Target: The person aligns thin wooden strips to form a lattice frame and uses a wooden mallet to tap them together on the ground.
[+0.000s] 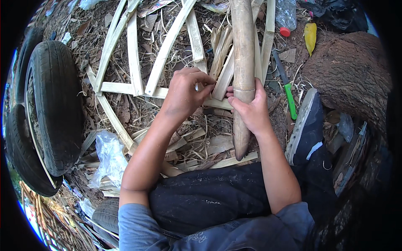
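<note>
"Where's the long, round tan bamboo pole (244, 54)?"
"Gripped in your right hand (254, 109), between thumb and fingers, tapered end toward you, long axis running away."
"Left hand (187, 90)?"
"Curled; can't tell whether it's holding anything."

It's one wide fisheye view, up on the person's head, peering down at close range across the lap (209, 196) to the left hand (186, 92) and right hand (254, 109), ground (93, 19) spreading beyond!

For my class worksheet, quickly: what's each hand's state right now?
Left hand: curled closed; whether it pinches anything cannot be told.
Right hand: closed, holding the thick bamboo pole.
</note>
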`<state>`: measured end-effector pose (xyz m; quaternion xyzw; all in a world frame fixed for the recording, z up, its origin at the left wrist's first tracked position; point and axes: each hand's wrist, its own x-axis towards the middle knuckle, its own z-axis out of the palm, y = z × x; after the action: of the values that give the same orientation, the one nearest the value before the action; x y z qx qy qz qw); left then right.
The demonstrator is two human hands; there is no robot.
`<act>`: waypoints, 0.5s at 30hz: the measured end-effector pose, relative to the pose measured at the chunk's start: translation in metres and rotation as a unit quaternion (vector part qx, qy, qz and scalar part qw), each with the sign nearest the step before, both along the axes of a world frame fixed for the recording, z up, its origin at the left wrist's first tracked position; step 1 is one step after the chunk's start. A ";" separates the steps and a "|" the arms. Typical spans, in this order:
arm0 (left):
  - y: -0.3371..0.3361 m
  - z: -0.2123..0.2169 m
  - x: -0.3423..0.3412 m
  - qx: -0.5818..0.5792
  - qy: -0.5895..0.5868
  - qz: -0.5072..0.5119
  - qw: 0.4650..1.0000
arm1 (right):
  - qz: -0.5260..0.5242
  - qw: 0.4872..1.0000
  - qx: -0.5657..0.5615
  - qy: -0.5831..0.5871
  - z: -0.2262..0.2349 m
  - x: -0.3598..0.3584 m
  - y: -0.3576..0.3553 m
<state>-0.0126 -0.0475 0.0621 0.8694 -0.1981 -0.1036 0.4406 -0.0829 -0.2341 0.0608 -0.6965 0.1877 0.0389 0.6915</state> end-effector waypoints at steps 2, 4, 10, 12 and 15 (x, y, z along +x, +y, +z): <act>0.001 0.002 -0.001 -0.027 -0.038 -0.029 0.998 | -0.007 1.000 -0.021 -0.011 0.002 -0.002 0.001; -0.003 0.002 -0.004 -0.046 -0.063 -0.067 0.995 | -0.007 0.999 -0.033 -0.007 0.008 0.000 0.005; -0.014 -0.002 -0.015 -0.015 -0.074 -0.075 0.994 | 0.023 0.995 -0.095 -0.032 0.014 0.009 0.012; -0.016 -0.002 -0.016 -0.019 -0.053 -0.057 0.997 | 0.027 0.993 -0.113 -0.027 0.011 0.009 0.011; -0.021 0.003 -0.021 -0.022 -0.037 -0.037 0.998 | 0.023 0.994 -0.106 -0.001 0.007 0.006 0.012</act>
<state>-0.0337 -0.0686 0.0655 0.8550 -0.2482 -0.0836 0.4477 -0.0764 -0.2219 0.0679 -0.7702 0.1739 0.0343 0.6127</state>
